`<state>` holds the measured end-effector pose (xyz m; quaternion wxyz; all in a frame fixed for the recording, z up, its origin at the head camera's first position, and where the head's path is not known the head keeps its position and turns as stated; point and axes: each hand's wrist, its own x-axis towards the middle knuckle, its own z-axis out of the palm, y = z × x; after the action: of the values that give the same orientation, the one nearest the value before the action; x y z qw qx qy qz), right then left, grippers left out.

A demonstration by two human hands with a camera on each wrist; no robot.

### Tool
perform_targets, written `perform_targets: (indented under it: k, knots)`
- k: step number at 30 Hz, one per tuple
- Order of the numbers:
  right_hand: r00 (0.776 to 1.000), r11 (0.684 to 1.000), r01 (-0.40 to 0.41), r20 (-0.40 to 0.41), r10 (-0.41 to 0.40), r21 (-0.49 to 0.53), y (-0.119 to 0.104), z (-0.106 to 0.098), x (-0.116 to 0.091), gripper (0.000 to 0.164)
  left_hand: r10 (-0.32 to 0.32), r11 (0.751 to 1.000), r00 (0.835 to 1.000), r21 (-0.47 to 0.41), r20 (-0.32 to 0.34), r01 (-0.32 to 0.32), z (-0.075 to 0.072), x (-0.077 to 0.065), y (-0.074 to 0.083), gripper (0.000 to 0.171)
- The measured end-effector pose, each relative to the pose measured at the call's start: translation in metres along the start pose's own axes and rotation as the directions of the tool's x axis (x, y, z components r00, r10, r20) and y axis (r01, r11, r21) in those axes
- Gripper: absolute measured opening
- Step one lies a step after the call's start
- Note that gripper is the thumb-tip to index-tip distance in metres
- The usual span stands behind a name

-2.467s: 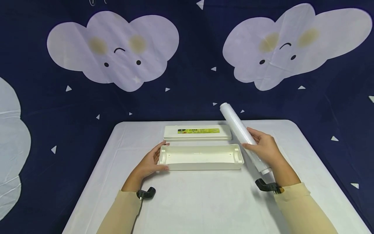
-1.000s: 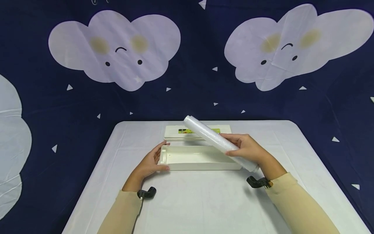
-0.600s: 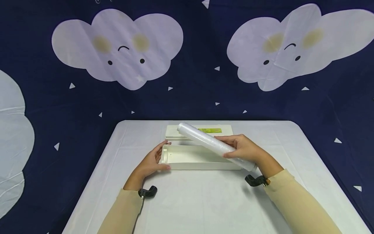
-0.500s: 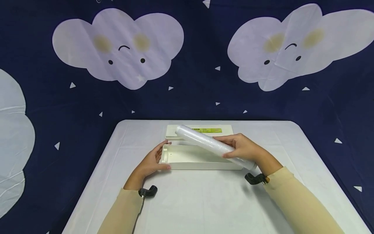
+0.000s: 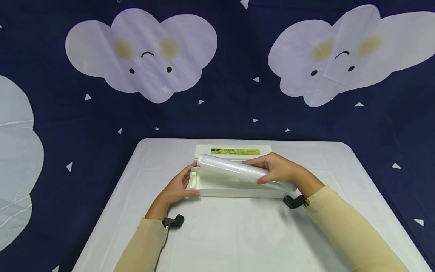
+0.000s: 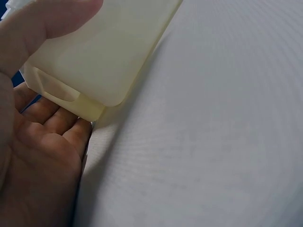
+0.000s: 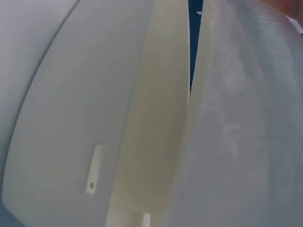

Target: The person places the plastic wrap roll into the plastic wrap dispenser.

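My right hand (image 5: 280, 170) grips a roll of cling film (image 5: 228, 167), thumb in front and fingers behind. Slanting over the long white box (image 5: 234, 193), the roll has its left end higher and its right end by the box's right end. Part of the box's inside and its right end are hidden. At the box's left end, my left hand (image 5: 175, 190) holds it, thumb on the front wall (image 6: 99, 56) and fingers behind the end. The right wrist view has the roll (image 7: 236, 123) beside the box's wall (image 7: 66, 104).
Behind the box lies a flat white lid (image 5: 204, 149) with a yellow-green label (image 5: 235, 151). Everything rests on a white-covered table (image 5: 231, 234). A dark blue cloth (image 5: 234, 94) printed with clouds hangs beyond the table's far edge.
My right hand has brought the cling film roll from right of the box leftward over it. The roll's left end has lowered and it lies flatter. The left hand stays at the box.
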<state>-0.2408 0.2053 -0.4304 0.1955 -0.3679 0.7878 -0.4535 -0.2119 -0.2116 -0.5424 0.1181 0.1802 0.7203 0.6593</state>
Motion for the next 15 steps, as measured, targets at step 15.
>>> perform_targets:
  k: [15]
  knots:
    - [0.996,0.999,-0.016,0.087,0.020,-0.040,0.002,0.002,0.015,0.073,-0.022,1.000,1.000,0.004,-0.012,0.022,-0.001,-0.001,0.000,0.121]
